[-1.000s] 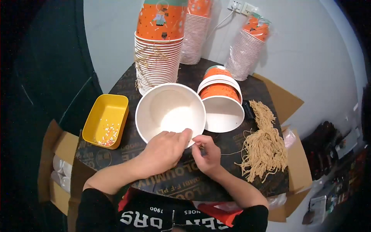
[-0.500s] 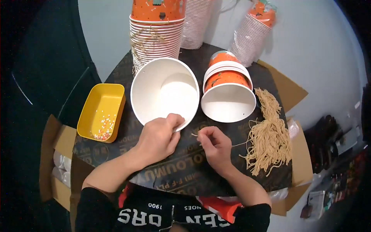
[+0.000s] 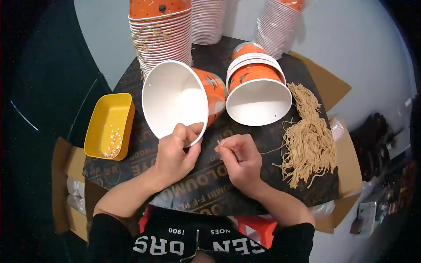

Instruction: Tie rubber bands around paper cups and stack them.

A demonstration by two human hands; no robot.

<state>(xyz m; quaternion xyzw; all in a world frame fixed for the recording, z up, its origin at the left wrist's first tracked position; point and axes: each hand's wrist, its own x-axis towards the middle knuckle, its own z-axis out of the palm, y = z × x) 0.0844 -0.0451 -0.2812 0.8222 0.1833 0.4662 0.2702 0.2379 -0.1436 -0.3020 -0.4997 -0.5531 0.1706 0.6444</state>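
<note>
1. The left hand (image 3: 175, 151) pinches the near rim of the tilted paper bucket (image 3: 175, 103), thumb inside, fingers curled outside. The bucket lies on its side near the middle of the dark work board (image 3: 144, 144), mouth facing the person. Risk: it could roll toward the board's left edge if the pinch loosens.
2. The right hand (image 3: 239, 160) has thumb and forefinger pressed together on a thin tan string (image 3: 272, 151) (barely visible). Risk: the string could slip from the fingertips, as little of it is gripped.
3. The string bundle (image 3: 309, 140) lies at the board's right edge. Risk: pulling one strand may drag or tangle the others.
4. The yellow tray (image 3: 109, 127) of small beads overhangs the board's left edge. Risk: a nudge from the left forearm could spill it.
5. The nested bucket stack (image 3: 256, 85) lies just beside the held bucket; whether they touch is unclear.
</note>
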